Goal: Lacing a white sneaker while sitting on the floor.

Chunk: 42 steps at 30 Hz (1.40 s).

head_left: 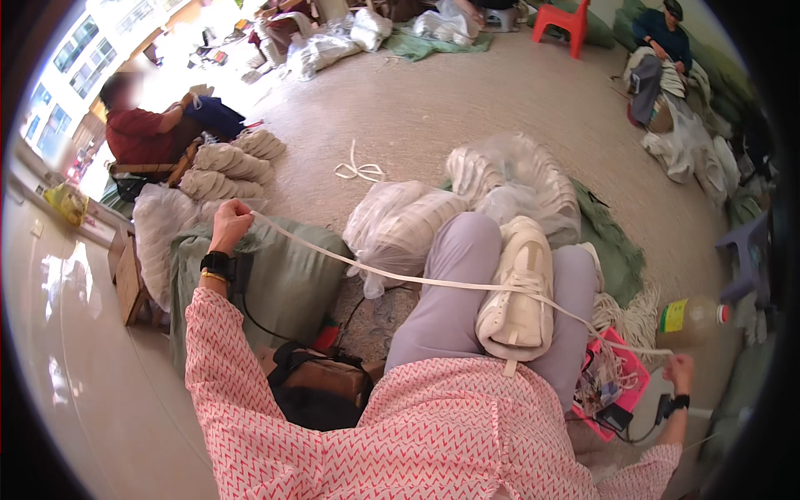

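A cream-white shoe (518, 321) lies across my thighs, its heel opening toward me. Through the eyelets near its toe runs a long off-white shoelace (392, 273), drawn out to both sides. My left hand (232, 223), raised far out to the left, is closed on one end of the lace. The other end is gripped by my right hand (679, 372), low at the right. The left stretch of lace looks nearly taut; the right stretch slopes down past my knee. Both hands are well apart from the shoe.
Left of my legs stands a stuffed green sack (267, 275). Bagged shoes (404, 221) lie ahead. At my right are a pink basket (637, 387), a bundle of laces (633, 317) and a yellow-labelled jug (687, 323). Other people (146, 129) sit farther off; a red chair (562, 25) stands behind.
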Each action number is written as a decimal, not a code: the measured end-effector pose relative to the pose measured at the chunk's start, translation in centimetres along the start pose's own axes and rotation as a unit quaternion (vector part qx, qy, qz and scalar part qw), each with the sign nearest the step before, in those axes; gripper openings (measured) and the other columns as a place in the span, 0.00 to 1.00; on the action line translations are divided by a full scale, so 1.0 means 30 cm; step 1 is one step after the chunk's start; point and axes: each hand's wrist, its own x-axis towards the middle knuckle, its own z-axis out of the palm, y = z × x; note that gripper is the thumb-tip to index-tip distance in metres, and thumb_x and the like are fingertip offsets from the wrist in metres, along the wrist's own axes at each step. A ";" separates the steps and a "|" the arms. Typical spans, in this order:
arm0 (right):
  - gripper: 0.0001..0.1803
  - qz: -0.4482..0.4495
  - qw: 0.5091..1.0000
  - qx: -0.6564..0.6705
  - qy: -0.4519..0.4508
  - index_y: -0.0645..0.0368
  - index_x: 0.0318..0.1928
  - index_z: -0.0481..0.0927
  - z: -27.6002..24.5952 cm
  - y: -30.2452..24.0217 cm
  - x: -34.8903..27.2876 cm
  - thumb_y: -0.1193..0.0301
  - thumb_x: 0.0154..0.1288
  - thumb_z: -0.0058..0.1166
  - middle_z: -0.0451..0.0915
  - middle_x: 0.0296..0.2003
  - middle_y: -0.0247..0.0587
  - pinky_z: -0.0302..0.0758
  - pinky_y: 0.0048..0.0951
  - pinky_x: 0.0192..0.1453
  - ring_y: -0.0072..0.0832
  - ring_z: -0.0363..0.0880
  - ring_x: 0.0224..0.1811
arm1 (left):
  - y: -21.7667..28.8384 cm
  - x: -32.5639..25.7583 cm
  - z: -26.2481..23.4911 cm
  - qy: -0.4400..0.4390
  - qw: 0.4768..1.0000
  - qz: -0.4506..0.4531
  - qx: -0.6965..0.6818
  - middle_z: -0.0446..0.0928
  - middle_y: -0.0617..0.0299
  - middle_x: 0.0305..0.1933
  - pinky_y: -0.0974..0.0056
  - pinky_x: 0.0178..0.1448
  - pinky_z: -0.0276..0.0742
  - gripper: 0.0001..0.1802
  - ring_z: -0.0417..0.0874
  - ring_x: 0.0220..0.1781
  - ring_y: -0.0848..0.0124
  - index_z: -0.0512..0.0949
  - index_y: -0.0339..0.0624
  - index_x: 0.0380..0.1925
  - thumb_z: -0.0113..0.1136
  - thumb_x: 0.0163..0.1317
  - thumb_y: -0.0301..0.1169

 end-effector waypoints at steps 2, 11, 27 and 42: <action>0.14 -0.108 0.988 -0.055 -0.096 0.60 0.26 0.80 0.100 -0.110 0.008 0.70 0.72 0.60 0.78 0.18 0.35 0.74 0.30 0.19 0.25 0.80 0.19 | 0.058 0.016 0.072 -0.047 0.998 0.026 -0.012 0.81 0.62 0.25 0.66 0.32 0.78 0.05 0.83 0.26 0.73 0.83 0.36 0.31 0.68 0.55 0.25; 0.08 -0.161 0.943 0.291 0.014 0.58 0.38 0.84 0.159 -0.666 -0.066 0.70 0.77 0.57 0.84 0.30 0.32 0.78 0.21 0.32 0.18 0.81 0.28 | 0.344 0.005 -0.073 0.119 0.968 0.183 -0.121 0.79 0.67 0.28 0.69 0.33 0.72 0.03 0.76 0.28 0.79 0.82 0.36 0.35 0.62 0.65 0.25; 0.09 -0.258 0.909 0.008 -0.327 0.69 0.47 0.87 0.659 -1.165 -0.882 0.78 0.72 0.57 0.87 0.35 0.44 0.81 0.29 0.38 0.28 0.87 0.33 | 0.727 -0.712 0.446 -0.626 0.753 -0.001 -0.205 0.86 0.61 0.32 0.71 0.41 0.80 0.06 0.85 0.35 0.77 0.79 0.36 0.35 0.68 0.68 0.25; 0.15 -0.276 0.870 0.261 -0.314 0.67 0.56 0.87 0.839 -1.205 -0.770 0.80 0.71 0.63 0.87 0.44 0.35 0.84 0.20 0.46 0.17 0.84 0.42 | 0.894 -0.744 0.694 -0.366 0.867 0.161 -0.296 0.87 0.53 0.33 0.67 0.39 0.85 0.06 0.89 0.35 0.73 0.74 0.30 0.35 0.63 0.68 0.19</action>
